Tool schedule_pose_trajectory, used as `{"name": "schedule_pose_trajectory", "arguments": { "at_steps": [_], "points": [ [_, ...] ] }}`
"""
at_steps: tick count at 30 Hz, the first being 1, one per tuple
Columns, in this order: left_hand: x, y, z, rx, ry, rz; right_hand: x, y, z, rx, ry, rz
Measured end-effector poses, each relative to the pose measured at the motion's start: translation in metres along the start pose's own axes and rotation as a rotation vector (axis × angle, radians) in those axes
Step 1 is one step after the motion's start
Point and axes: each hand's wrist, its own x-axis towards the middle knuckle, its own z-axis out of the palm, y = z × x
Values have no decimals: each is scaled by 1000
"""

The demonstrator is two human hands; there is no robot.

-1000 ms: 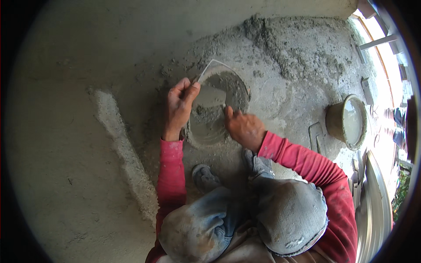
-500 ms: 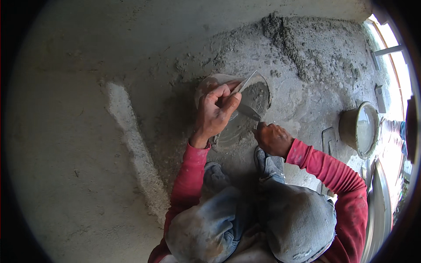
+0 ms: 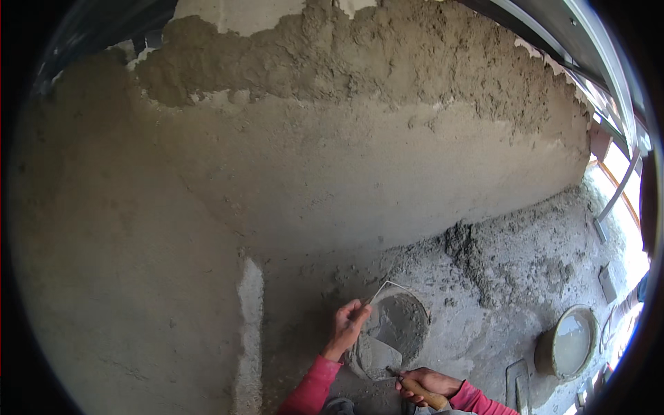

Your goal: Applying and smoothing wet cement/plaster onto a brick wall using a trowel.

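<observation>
My left hand (image 3: 348,325) is closed around the thin wire handle (image 3: 384,285) of a mortar-caked bucket (image 3: 425,315). Grey wet mortar (image 3: 400,319) lies inside that bucket. Lower right of it, my right hand (image 3: 430,384) grips a trowel by its wooden handle (image 3: 433,399). The trowel's flat, mortar-smeared blade (image 3: 380,357) lies over the near part of the bucket's mouth; whether it touches the mortar I cannot tell.
A second bucket (image 3: 550,354) with watery liquid stands at right. Near it lies a flat, framed tool (image 3: 516,384). Loose mortar (image 3: 501,252) is heaped along the wall's foot. Rough fresh plaster (image 3: 332,55) covers the upper wall. A pale strip (image 3: 249,339) runs down at left.
The view has tilted up, bringing the wall into sight and shifting hands and bucket lower. The trowel's blade has turned to show its broad face. Both hands keep their holds.
</observation>
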Motion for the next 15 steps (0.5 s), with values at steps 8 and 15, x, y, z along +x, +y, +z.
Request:
{"name": "schedule_pose_trajectory", "arguments": {
  "at_steps": [8,15],
  "points": [
    [-15,9,-89,-296,621,19,3,-39,22,395,-187,-506],
    [-69,63,-121,-80,821,111,-19,-198,144,-104,-23,-1864]
  ]
}}
